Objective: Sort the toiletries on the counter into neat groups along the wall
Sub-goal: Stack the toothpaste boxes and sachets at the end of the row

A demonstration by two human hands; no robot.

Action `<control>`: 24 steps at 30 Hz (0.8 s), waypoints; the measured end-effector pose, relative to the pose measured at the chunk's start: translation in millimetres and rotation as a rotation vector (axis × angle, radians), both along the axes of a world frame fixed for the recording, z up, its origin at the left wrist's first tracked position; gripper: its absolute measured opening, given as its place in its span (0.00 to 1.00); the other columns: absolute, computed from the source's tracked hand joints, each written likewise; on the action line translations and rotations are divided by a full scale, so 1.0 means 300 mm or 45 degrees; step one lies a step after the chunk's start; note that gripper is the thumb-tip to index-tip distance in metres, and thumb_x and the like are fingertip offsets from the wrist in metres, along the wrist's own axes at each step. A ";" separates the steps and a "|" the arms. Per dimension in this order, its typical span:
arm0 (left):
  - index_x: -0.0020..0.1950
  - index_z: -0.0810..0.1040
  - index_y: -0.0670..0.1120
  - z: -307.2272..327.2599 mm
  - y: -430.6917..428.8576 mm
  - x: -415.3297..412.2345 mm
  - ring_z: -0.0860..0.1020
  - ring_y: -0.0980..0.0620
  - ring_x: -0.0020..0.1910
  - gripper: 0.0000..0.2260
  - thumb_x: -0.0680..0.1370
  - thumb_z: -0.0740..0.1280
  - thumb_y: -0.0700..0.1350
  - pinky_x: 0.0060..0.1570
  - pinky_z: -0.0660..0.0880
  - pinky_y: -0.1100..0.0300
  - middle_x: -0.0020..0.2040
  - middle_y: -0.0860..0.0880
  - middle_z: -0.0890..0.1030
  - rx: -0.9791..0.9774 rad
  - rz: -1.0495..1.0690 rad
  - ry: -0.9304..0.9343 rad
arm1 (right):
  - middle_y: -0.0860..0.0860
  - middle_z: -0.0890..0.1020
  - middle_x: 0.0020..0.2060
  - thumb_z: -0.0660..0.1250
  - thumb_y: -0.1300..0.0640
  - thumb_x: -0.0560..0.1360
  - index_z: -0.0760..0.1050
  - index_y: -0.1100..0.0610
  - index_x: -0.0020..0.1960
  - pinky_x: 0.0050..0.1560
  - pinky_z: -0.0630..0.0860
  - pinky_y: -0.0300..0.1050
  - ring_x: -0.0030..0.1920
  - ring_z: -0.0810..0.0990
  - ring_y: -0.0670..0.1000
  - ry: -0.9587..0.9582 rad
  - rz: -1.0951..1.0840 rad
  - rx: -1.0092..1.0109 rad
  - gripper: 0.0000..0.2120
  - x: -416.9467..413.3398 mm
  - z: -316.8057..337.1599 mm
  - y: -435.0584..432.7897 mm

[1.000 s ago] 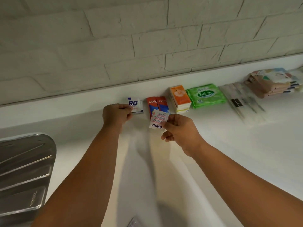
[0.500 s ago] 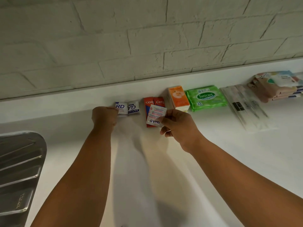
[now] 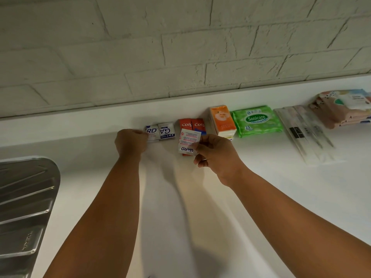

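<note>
My left hand [image 3: 130, 141] is curled, pinching the left edge of a white and blue Gard sachet [image 3: 152, 133] lying on the counter at the wall. A second blue Gard sachet [image 3: 166, 131] lies just to its right. My right hand [image 3: 215, 155] pinches a pink and white Gard sachet [image 3: 188, 141] and holds it up over the red Colgate sachets [image 3: 192, 124]. Further right along the wall sit an orange tissue pack [image 3: 222, 120], a green Sanicare wipes pack [image 3: 257, 120], clear-wrapped toothbrushes [image 3: 305, 131] and a stack of pinkish packs [image 3: 341, 108].
The white counter [image 3: 180, 207] runs below a low white ledge and a pale brick wall [image 3: 180, 47]. A steel sink drainboard [image 3: 24, 203] lies at the left edge.
My left hand slid leftward along the wall, uncovering the second blue sachet beside the one it pinches. My right hand has kept the pink sachet above the Colgate sachets.
</note>
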State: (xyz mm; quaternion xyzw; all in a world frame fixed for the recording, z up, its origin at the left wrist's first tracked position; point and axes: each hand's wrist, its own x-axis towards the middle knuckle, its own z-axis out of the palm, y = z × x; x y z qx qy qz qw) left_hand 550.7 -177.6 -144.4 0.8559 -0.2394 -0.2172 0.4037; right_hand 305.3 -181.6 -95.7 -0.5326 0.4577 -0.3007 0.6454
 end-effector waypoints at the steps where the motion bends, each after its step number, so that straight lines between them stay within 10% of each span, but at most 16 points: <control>1: 0.47 0.87 0.45 0.009 0.009 -0.008 0.84 0.40 0.46 0.08 0.72 0.74 0.48 0.50 0.82 0.47 0.44 0.42 0.86 -0.021 -0.002 -0.027 | 0.60 0.84 0.44 0.68 0.63 0.77 0.79 0.54 0.48 0.39 0.79 0.48 0.32 0.79 0.52 -0.007 0.001 0.001 0.05 0.008 0.001 0.001; 12: 0.52 0.85 0.53 0.141 0.144 -0.179 0.71 0.50 0.35 0.06 0.78 0.71 0.50 0.37 0.72 0.53 0.38 0.45 0.79 -0.304 -0.628 0.333 | 0.58 0.84 0.39 0.67 0.61 0.79 0.80 0.54 0.49 0.41 0.82 0.52 0.31 0.80 0.51 0.083 0.049 -0.091 0.04 0.128 0.036 -0.031; 21: 0.46 0.85 0.47 0.121 0.115 -0.069 0.72 0.49 0.29 0.03 0.74 0.76 0.44 0.36 0.71 0.55 0.33 0.46 0.81 -0.404 -0.228 0.220 | 0.52 0.81 0.43 0.59 0.63 0.81 0.78 0.59 0.58 0.37 0.78 0.42 0.38 0.79 0.50 0.146 -0.021 -0.039 0.11 0.204 0.032 -0.064; 24: 0.38 0.85 0.49 0.089 0.085 -0.016 0.77 0.48 0.30 0.04 0.71 0.78 0.47 0.41 0.80 0.47 0.33 0.44 0.83 -0.323 -0.104 0.166 | 0.53 0.76 0.41 0.59 0.53 0.80 0.76 0.52 0.47 0.40 0.73 0.49 0.39 0.74 0.52 0.251 0.007 -0.031 0.08 0.234 0.037 -0.076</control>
